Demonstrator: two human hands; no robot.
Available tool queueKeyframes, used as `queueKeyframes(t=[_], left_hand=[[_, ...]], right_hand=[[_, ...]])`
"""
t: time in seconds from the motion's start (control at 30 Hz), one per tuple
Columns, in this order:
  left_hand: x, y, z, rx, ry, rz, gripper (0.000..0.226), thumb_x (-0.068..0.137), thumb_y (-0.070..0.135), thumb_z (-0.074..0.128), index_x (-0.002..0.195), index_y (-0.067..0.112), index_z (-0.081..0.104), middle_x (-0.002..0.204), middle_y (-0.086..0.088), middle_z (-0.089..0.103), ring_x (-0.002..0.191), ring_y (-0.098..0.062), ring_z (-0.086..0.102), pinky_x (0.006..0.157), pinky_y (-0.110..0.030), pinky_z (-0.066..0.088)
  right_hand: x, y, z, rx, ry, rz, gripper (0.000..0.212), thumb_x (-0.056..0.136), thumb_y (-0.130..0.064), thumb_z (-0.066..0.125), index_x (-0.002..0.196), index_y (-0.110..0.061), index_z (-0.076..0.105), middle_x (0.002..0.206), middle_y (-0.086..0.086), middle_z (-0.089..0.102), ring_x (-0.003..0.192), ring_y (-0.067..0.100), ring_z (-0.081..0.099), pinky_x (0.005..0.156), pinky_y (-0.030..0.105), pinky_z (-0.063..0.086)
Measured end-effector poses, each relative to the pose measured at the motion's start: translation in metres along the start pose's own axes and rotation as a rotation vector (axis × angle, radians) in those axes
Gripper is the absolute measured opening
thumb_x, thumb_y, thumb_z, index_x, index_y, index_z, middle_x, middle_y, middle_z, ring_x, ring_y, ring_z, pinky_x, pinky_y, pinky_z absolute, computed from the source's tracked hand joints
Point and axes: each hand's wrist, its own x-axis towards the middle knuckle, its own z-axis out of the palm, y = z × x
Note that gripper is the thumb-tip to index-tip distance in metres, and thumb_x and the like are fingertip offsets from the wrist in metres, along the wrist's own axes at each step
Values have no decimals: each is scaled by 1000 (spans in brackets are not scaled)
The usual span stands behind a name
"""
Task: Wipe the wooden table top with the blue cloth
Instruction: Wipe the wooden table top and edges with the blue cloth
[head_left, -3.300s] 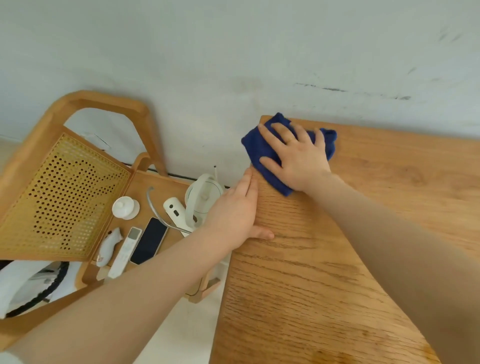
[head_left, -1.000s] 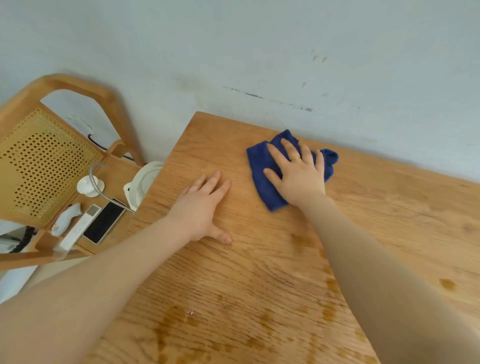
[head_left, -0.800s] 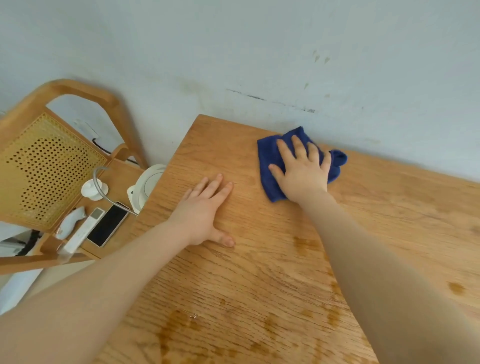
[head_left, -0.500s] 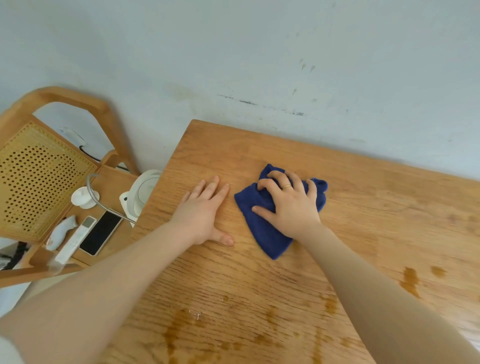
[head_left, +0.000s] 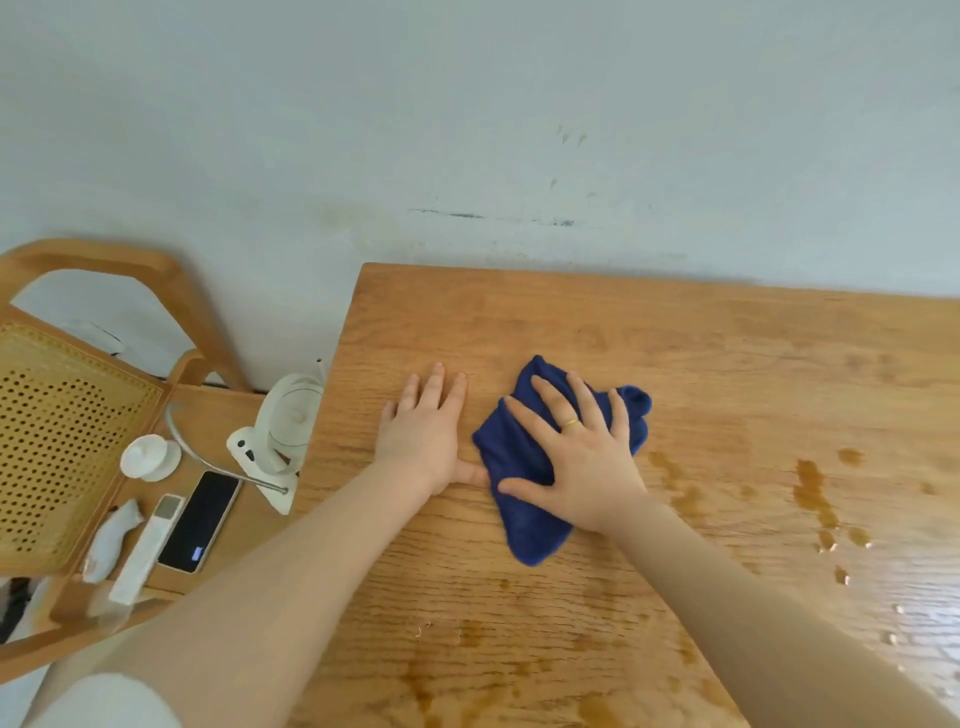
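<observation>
A crumpled blue cloth (head_left: 519, 467) lies on the wooden table top (head_left: 727, 374), a little in from its left edge. My right hand (head_left: 582, 457) presses flat on the cloth with fingers spread, a gold ring on one finger. My left hand (head_left: 426, 426) rests palm down on the bare wood just left of the cloth, its thumb touching the cloth's edge. Wet patches (head_left: 813, 488) darken the wood to the right of the cloth and along the near edge.
The table's far edge meets a pale wall (head_left: 467, 130). Left of the table stands a wooden chair (head_left: 93, 260) with a cane back; on its seat lie a white fan (head_left: 291, 421), a black phone (head_left: 200, 519), a white remote (head_left: 148, 551) and a small white lid (head_left: 148, 457).
My right hand has dragged the cloth back from the far edge by the wall toward me and close to my left hand. My left hand has stayed flat on the wood.
</observation>
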Motion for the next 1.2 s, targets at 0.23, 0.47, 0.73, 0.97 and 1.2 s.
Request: queueKeyframes(t=[0.23, 0.47, 0.73, 0.97, 1.2], left_hand=[[4, -3, 4, 12, 11, 6, 123, 62, 70, 65, 148, 26, -11, 157, 0, -19, 145, -26, -11, 117, -45, 4], [4, -2, 3, 8, 5, 0, 124, 62, 70, 66, 148, 26, -12, 156, -1, -21, 145, -27, -12, 117, -46, 3], [4, -1, 1, 13, -2, -9, 124, 61, 69, 66, 148, 26, -12, 156, 0, -21, 145, -25, -12, 117, -45, 3], [-1, 0, 1, -24, 9, -36, 127, 59, 68, 69, 148, 28, -11, 156, 2, -20, 145, -22, -13, 118, -44, 2], [1, 12, -9, -6, -26, -71, 128, 59, 63, 73, 148, 26, -11, 156, 2, -20, 145, -23, -12, 119, -43, 8]], right_hand=[[58, 43, -7, 42, 120, 288, 45, 99, -36, 30, 142, -48, 21, 156, -5, 19, 143, 27, 10, 111, 57, 4], [34, 26, -17, 242, 35, 265, 55, 85, -53, 33, 139, -55, 20, 158, -8, 1, 144, 27, -11, 108, 62, -8], [55, 49, -15, -9, 22, 270, 51, 94, -59, 20, 141, -54, 4, 158, -5, -1, 143, 30, 2, 110, 57, 6], [35, 46, -17, 5, -12, 172, 52, 90, -59, 16, 142, -52, 10, 158, -1, 4, 142, 31, 7, 110, 57, 5], [27, 68, -19, 9, -43, -76, 60, 82, -61, -3, 140, -55, 11, 158, -6, 6, 142, 29, 10, 108, 55, 4]])
